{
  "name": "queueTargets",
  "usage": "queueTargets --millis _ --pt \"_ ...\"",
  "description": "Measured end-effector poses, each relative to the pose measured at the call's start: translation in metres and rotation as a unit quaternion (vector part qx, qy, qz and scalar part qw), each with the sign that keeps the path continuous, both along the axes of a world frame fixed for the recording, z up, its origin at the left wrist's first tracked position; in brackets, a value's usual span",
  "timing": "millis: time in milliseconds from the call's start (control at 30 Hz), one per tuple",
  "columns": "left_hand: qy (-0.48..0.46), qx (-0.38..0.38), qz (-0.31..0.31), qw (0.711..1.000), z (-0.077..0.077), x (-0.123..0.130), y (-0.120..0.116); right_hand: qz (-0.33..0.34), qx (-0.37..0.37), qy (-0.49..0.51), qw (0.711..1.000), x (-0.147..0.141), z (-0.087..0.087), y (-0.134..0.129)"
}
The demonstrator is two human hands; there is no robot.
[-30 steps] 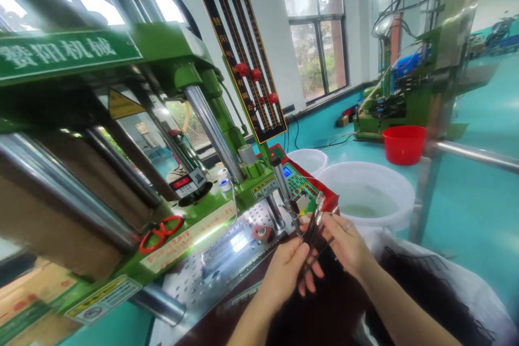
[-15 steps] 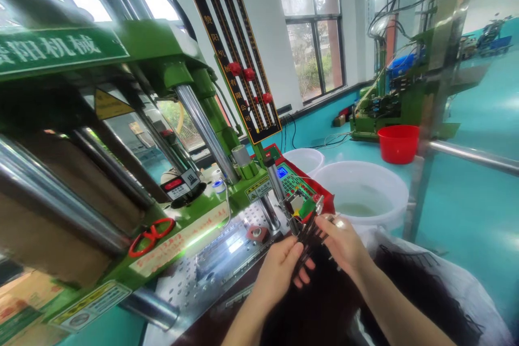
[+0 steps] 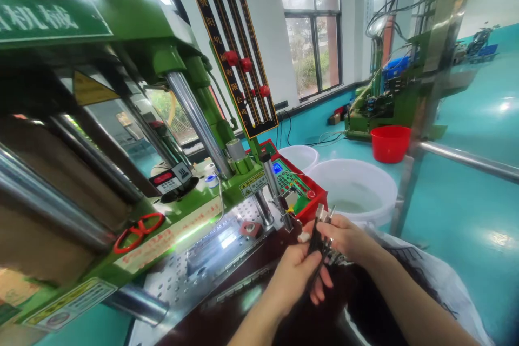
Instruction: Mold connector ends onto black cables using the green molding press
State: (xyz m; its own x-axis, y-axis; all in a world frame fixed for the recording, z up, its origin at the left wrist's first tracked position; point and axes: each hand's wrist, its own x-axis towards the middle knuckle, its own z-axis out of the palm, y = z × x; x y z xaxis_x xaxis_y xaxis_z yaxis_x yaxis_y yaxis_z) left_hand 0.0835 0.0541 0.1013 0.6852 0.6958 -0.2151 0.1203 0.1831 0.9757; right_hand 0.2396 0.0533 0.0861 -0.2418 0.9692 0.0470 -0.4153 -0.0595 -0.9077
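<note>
My left hand (image 3: 298, 273) is closed around a bundle of dark cables (image 3: 315, 243) with bare metal connector ends at the top. My right hand (image 3: 344, 235) pinches the same bundle higher up, near the metal ends (image 3: 323, 213). More metal ends stick out below the right fingers. A small white piece (image 3: 303, 237) shows beside the bundle; I cannot tell what it is. Both hands are over a dark brown tabletop (image 3: 251, 294), in front of the green press machine (image 3: 239, 194).
On the machine's ledge lie red-handled scissors (image 3: 140, 232). A perforated metal plate (image 3: 174, 286) and a red control panel (image 3: 294, 178) are close by. Beyond stand a white tub (image 3: 348, 184) and a red bucket (image 3: 390, 144). A white sack (image 3: 441, 286) with dark cables is at right.
The cable bundle has turned more upright and its metal ends show more plainly between my hands. My left hand has moved right and down. The camera view has shifted slightly.
</note>
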Motion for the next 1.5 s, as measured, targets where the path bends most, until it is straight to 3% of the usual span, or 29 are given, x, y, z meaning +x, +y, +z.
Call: queueTargets --millis 100,233,333,433,567,633,833,967,1100,1267,1400,1500 --pt "-0.005 0.017 0.031 0.999 -0.002 0.009 0.002 -0.024 0.045 -0.062 0.997 0.005 -0.005 -0.004" --pt "-0.002 0.026 0.064 0.998 -0.008 0.009 0.009 -0.120 0.100 -0.198 0.968 0.005 -0.008 -0.007" --pt "0.020 0.028 0.053 0.998 -0.014 0.007 0.012 -0.199 0.086 -0.215 0.952 0.008 -0.002 -0.009" --pt "0.041 0.019 0.027 0.999 -0.014 0.006 0.012 -0.209 0.096 -0.218 0.949 0.014 0.002 -0.009" --pt "0.041 -0.005 -0.012 0.999 -0.011 0.006 0.002 -0.185 0.110 -0.167 0.962 0.022 0.001 -0.005" --pt "0.027 -0.031 -0.016 0.999 -0.016 0.006 -0.007 -0.164 0.128 -0.144 0.968 0.026 0.002 -0.004" --pt "-0.117 -0.214 0.039 0.969 -0.066 -0.002 -0.039 0.101 0.131 -0.254 0.953 0.017 0.014 -0.012" --pt "-0.181 -0.279 0.094 0.938 -0.084 -0.013 -0.055 0.175 0.146 -0.246 0.942 -0.004 0.005 -0.012" --pt "-0.227 -0.286 0.134 0.921 -0.080 -0.024 -0.061 0.193 0.162 -0.277 0.927 -0.028 -0.011 -0.011" --pt "-0.257 -0.271 0.179 0.910 -0.072 -0.038 -0.060 0.216 0.108 -0.273 0.931 -0.054 -0.021 -0.008" --pt "-0.276 -0.267 0.210 0.899 -0.075 -0.047 -0.059 0.208 0.238 -0.338 0.886 -0.072 -0.019 0.000" --pt "-0.296 -0.261 0.237 0.888 -0.078 -0.052 -0.058 0.239 0.245 -0.352 0.871 -0.085 -0.017 0.006"
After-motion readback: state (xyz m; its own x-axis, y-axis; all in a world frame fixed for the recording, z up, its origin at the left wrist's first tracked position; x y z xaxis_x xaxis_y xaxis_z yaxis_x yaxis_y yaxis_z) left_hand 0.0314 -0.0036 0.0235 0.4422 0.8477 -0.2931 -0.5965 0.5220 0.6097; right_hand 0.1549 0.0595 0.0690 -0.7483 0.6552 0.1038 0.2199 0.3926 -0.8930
